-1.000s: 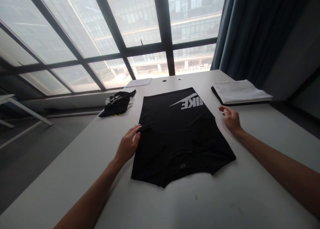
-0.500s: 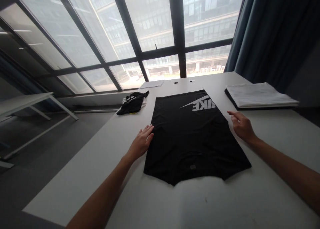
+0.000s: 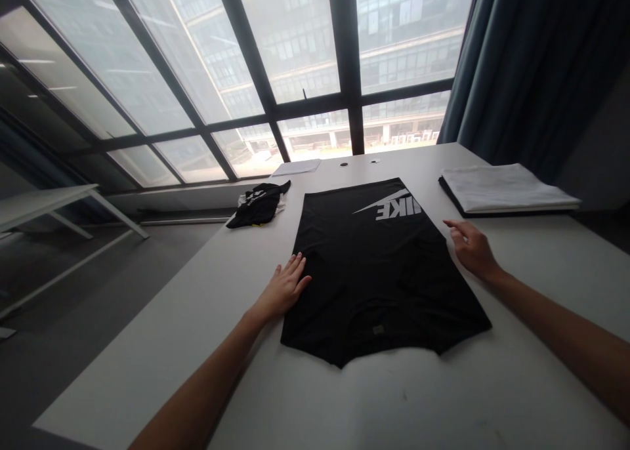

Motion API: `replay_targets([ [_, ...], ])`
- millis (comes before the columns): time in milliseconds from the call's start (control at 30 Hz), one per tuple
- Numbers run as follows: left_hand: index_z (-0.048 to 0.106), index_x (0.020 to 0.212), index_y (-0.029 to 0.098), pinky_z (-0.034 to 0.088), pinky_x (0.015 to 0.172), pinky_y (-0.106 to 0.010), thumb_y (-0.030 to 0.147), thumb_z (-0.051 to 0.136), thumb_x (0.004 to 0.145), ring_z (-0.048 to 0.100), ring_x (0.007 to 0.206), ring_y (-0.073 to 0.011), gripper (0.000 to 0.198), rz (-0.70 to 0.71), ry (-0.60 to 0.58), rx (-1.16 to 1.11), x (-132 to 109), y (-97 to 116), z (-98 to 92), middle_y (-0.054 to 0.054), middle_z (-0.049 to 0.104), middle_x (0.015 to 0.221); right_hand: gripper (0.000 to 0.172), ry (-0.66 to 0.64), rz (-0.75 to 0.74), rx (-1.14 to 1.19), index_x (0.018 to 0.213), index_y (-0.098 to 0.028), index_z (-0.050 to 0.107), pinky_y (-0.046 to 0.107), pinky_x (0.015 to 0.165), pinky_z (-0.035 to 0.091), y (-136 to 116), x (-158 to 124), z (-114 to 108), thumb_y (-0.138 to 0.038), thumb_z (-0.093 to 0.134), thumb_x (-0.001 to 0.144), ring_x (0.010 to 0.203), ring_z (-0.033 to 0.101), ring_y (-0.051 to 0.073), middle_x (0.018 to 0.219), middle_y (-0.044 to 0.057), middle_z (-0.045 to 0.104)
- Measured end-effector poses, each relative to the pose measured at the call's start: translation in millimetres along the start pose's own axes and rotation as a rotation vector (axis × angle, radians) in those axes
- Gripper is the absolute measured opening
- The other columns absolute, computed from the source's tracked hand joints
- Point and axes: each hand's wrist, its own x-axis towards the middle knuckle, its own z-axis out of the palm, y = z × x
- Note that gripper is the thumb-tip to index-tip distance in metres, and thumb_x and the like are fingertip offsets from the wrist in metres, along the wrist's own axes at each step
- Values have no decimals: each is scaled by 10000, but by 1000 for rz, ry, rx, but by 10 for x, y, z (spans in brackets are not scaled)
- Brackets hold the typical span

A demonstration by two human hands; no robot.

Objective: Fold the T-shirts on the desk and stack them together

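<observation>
A black shirt is spread flat, its collar end towards me. A white swoosh and "NIKE" lettering sit near its far right corner, upside down from here. At its left edge rests my left hand, palm down with fingers extended on the fabric. My right hand is beside the right edge, index finger pointing inward and the other fingers partly curled. Nothing shows in its grasp; whether it touches the cloth I cannot tell.
The white table carries a crumpled black-and-white garment at the back left. Folded white cloth lies over something dark at the right. A flat white sheet is near the window. Another table stands far left.
My left hand has slid slightly towards me along the shirt's left edge, its fingers now further over the cloth. My right hand and the shirt look nearly the same.
</observation>
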Motion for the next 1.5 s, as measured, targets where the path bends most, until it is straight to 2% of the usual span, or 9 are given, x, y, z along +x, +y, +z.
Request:
replay_targets([
  [200,228,1612,135,168,1224,-579,504,269,1067,152,1549,-279,660,38,31,46,-11,62,-40,-158,178,1662,365,12,3,21,1123,-174,722,438,983,517,54,-5,34,-311,441,936,1096,670,281,1162,126,727],
  [400,242,1614,182,220,1206,-591,543,318,1053,142,1545,-305,671,71,-46,33,-23,60,74,-150,170,1661,369,-3,0,33,1150,-175,715,441,979,515,64,-5,36,-316,440,949,1086,672,281,1169,125,724],
  [500,259,1609,185,205,1210,-598,540,328,1052,161,1543,-303,664,75,-48,8,-26,61,43,-148,197,1658,373,-16,-1,32,1154,-173,715,447,987,513,57,-6,33,-320,435,955,1090,672,284,1179,127,722],
  [700,347,1576,191,205,1242,-521,478,307,1068,246,1530,-254,585,105,125,-101,-53,263,-166,-104,329,1633,398,-50,-19,20,1180,-168,715,491,1042,492,18,-8,18,-353,429,974,1144,657,305,1206,139,715],
  [800,367,1565,198,214,1249,-488,453,342,1062,245,1531,-239,565,142,173,-132,-63,384,-151,-82,351,1627,419,-150,-112,48,1308,-211,660,512,1134,423,-40,-18,-4,-389,494,968,1287,580,303,1351,114,654],
  [900,392,1549,188,203,1245,-527,406,380,1044,273,1522,-262,551,93,210,-122,-50,428,-52,-96,387,1607,504,-370,-248,67,1442,-274,558,534,1208,325,-87,-39,-9,-405,555,955,1458,397,295,1516,59,525],
  [1000,434,1522,175,227,1233,-546,401,398,1026,313,1505,-280,546,26,215,-136,-29,407,31,-116,425,1583,521,-565,-283,19,1455,-314,548,609,1214,265,-80,-54,11,-434,581,949,1496,314,324,1544,38,483],
  [1067,458,1505,174,242,1229,-541,420,402,1022,324,1500,-281,545,14,211,-153,-21,380,48,-120,440,1573,512,-619,-270,4,1451,-320,553,645,1207,241,-53,-55,27,-449,571,957,1495,309,337,1543,40,479],
  [1500,544,1433,184,254,1239,-519,430,422,1014,344,1491,-271,501,12,269,-250,6,281,8,-102,490,1540,417,-539,-205,71,1323,-261,674,580,1208,310,40,-44,80,-436,538,970,1462,388,312,1463,70,572],
])
